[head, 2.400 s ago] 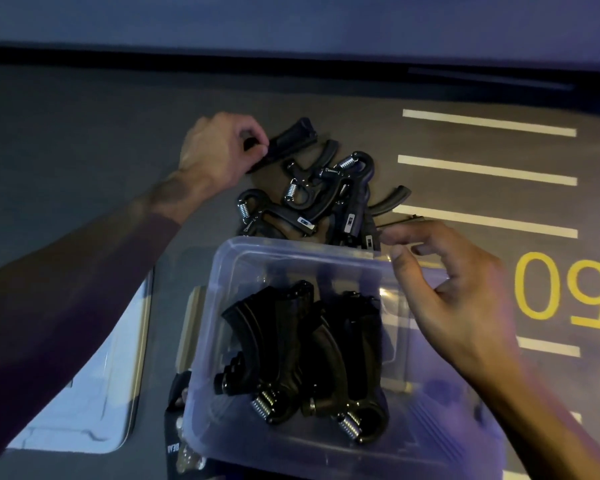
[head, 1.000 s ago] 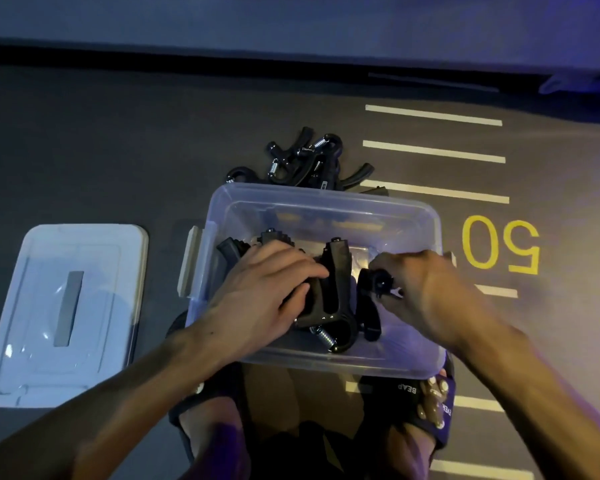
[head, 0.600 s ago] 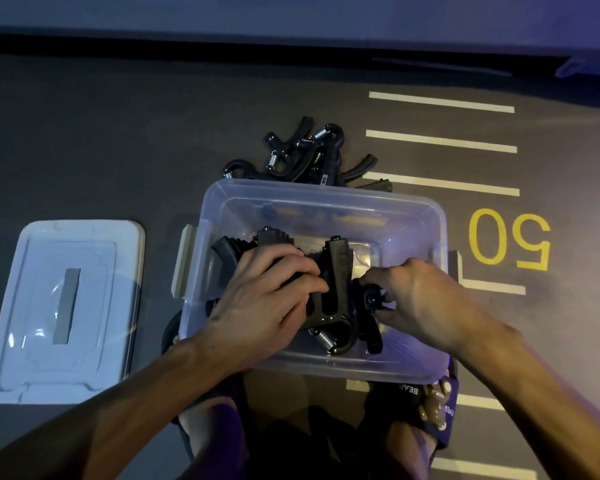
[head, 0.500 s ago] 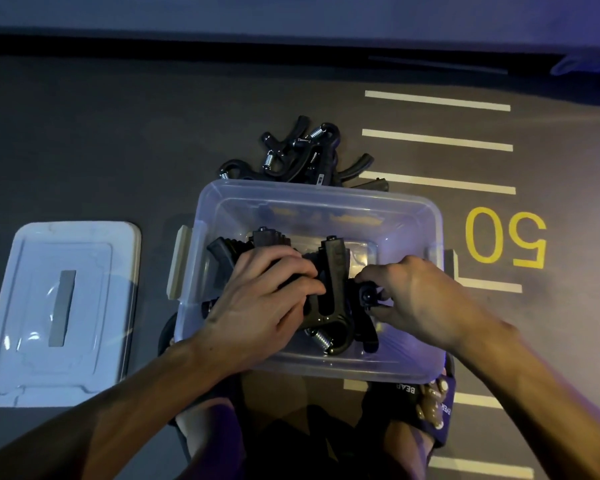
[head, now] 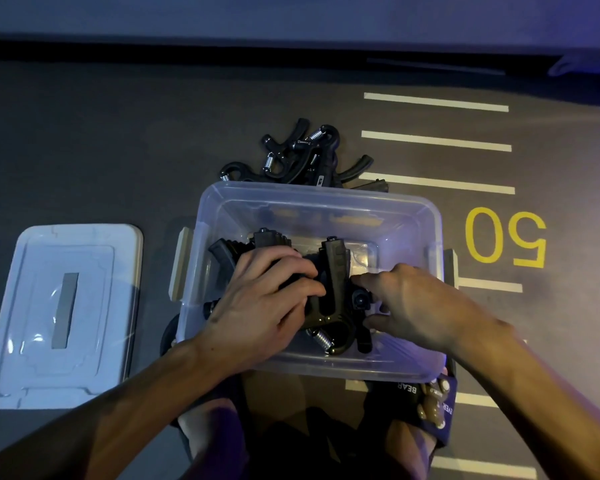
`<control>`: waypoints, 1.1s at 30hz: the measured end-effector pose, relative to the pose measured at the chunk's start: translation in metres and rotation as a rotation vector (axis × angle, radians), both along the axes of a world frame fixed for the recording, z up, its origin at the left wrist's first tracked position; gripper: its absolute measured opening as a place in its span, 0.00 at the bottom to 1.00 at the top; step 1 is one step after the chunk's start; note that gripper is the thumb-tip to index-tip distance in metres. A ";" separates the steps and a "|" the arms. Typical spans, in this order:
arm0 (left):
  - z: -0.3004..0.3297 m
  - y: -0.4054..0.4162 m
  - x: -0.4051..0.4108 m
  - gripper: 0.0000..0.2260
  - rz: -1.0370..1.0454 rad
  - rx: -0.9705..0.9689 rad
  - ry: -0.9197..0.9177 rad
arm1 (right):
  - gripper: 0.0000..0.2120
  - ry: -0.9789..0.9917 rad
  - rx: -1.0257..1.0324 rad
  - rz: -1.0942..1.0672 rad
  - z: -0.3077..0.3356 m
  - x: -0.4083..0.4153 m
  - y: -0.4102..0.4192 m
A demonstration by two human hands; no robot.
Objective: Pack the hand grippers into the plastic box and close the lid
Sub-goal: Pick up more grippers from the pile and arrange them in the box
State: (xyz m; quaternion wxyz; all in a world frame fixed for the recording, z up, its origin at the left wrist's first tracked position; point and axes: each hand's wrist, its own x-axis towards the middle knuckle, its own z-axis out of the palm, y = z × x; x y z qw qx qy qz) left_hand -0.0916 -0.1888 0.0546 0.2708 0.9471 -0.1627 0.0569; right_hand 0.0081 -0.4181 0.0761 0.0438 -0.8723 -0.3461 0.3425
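In box (head: 426, 216): both hands, grippers (head: 333, 278).

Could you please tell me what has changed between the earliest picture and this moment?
The left hand left the pile of hand grippers on the floor beyond the plastic box and now presses on the grippers packed inside. The right hand came off the box's far rim and reached in beside them, touching a gripper. The lid lies on the floor to the left as before, and a pile remains unpacked.

Dim grey floor (head: 101, 140), white stripes (head: 437, 102), yellow "50" (head: 504, 239)
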 end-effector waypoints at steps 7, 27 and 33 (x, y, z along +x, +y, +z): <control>0.001 0.001 0.001 0.10 -0.001 -0.006 0.015 | 0.24 0.057 0.006 0.027 0.004 0.000 0.000; 0.003 0.016 0.035 0.12 0.038 -0.058 0.003 | 0.09 -0.052 0.443 -0.431 -0.016 0.163 0.017; -0.002 0.022 0.037 0.12 0.040 -0.059 0.036 | 0.15 -0.107 0.133 -0.190 -0.079 0.188 0.011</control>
